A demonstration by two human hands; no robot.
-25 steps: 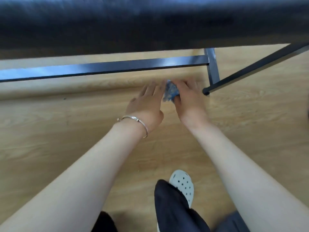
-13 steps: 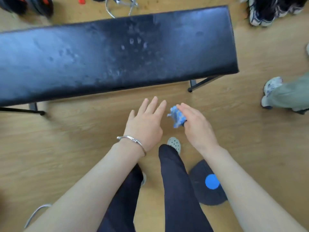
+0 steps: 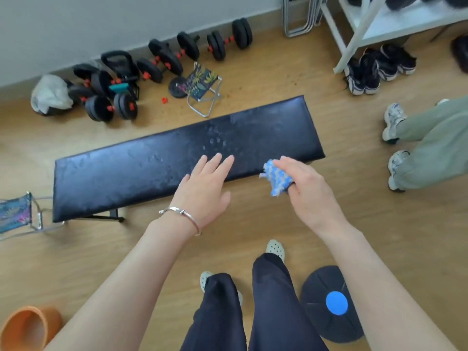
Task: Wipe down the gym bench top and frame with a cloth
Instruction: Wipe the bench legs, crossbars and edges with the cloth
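The black padded gym bench (image 3: 141, 171) stretches across the wooden floor below me, its top mottled with streaks. Only a bit of its dark metal frame (image 3: 106, 217) shows under the near left end. My right hand (image 3: 307, 191) holds a bunched blue and white cloth (image 3: 277, 177) in its fingers, in the air over the bench's near right edge. My left hand (image 3: 205, 191), a silver bangle on its wrist, hovers with straight spread fingers above the bench's near edge. Neither hand visibly touches the bench.
Dumbbells (image 3: 164, 59) and a kettlebell lie along the far wall. A small folding stool (image 3: 202, 89) stands behind the bench, another (image 3: 17, 216) at its left end. A person's legs (image 3: 425, 145) stand at right. A black balance disc (image 3: 331, 304) and an orange bucket (image 3: 27, 328) lie near my feet.
I have risen from crouching at the frame near the floor to standing above the bench. Both hands came up with me, the cloth staying in my right hand.
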